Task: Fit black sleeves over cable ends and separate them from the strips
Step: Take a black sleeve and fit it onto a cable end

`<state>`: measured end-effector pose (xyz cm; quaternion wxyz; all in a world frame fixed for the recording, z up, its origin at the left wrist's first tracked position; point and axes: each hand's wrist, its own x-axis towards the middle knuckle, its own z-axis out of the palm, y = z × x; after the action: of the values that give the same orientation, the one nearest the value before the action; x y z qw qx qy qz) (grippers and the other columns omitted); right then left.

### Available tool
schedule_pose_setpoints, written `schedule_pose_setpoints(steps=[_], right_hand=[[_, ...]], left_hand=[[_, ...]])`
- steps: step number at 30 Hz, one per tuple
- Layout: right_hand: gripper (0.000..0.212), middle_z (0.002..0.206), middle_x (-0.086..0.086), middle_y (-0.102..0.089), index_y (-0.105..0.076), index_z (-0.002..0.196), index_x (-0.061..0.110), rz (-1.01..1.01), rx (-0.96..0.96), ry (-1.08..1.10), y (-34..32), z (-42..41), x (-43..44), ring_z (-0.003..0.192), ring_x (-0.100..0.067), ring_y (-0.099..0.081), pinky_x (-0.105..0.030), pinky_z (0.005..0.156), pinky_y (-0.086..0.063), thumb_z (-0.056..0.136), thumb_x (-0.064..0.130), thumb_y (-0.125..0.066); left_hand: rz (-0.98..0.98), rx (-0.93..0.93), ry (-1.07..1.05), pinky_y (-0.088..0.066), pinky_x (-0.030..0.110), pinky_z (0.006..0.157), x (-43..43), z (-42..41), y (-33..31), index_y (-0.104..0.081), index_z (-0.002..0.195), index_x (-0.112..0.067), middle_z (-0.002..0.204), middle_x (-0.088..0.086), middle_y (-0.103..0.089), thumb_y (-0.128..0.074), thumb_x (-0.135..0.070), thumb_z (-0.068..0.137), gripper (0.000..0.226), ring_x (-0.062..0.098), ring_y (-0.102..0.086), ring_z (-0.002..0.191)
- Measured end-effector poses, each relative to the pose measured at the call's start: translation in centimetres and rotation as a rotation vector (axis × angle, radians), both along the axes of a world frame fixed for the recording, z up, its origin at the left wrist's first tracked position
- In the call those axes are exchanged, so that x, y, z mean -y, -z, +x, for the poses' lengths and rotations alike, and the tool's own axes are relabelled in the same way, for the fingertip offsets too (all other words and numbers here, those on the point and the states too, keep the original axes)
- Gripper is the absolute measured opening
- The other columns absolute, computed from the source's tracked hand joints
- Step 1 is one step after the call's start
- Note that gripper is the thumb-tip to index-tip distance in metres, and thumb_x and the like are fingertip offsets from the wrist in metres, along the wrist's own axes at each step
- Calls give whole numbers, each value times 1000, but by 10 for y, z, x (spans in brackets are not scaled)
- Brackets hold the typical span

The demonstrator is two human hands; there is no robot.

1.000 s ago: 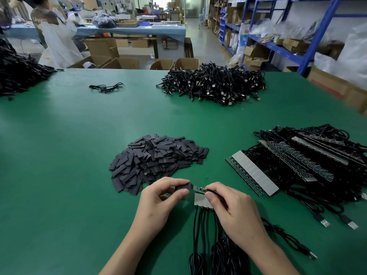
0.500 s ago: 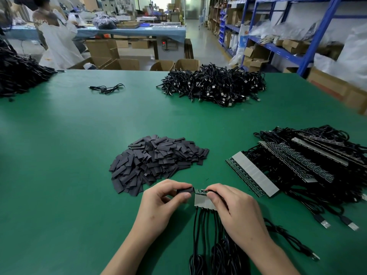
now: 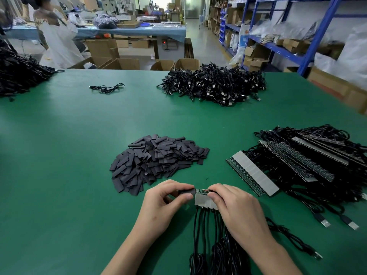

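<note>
One black sleeve (image 3: 186, 192) pinched by the left hand (image 3: 164, 205) meets the end of a short cable strip (image 3: 201, 202) gripped by the right hand (image 3: 236, 209), low on the green surface (image 3: 59, 175). A loose sleeve pile (image 3: 158, 159) lies just beyond.

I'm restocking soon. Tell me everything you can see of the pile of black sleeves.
The pile of black sleeves is a low, loose heap of short, flattened, matte dark-grey pieces, rubbery-looking, lying crisscross on the green table. Its near edge lies just beyond the left hand.
</note>
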<state>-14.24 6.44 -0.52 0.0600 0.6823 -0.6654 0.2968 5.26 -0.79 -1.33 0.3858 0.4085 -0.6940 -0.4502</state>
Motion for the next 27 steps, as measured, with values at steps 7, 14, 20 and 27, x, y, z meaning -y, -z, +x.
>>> schedule_pose_setpoints(steps=[7,14,20,27], right_hand=[[30,72,19,-62,-67,92,29,18,-38,8,1,-1,0,62,-3,-59,-19,51,-40,99,43,-41],[29,75,19,-64,-68,93,29,44,-21,0,2,-2,1,65,-2,-60,-20,53,-46,98,44,-44],[26,81,20,-67,-70,97,28,80,30,-12,1,-3,1,70,-1,-63,-22,58,-53,98,43,-49],[16,84,23,-67,-72,99,28,126,107,-21,3,-4,2,72,4,-58,-13,61,-43,99,38,-59]], left_hand=[[-111,107,-8,-47,19,68,-1,0,1,-82,99,-33,95,-18,-72,-82,-21,85,18,10,-67,90],[-220,196,-19,-38,8,61,-3,-1,1,-82,100,-32,96,-23,-67,-83,-22,85,18,-6,-57,70],[-240,242,-8,-41,9,68,-4,0,1,-81,101,-33,94,-21,-67,-83,-26,86,17,-3,-62,79],[-225,240,2,-39,6,68,-3,-1,1,-81,101,-33,95,-23,-68,-82,-27,87,15,-7,-61,77]])
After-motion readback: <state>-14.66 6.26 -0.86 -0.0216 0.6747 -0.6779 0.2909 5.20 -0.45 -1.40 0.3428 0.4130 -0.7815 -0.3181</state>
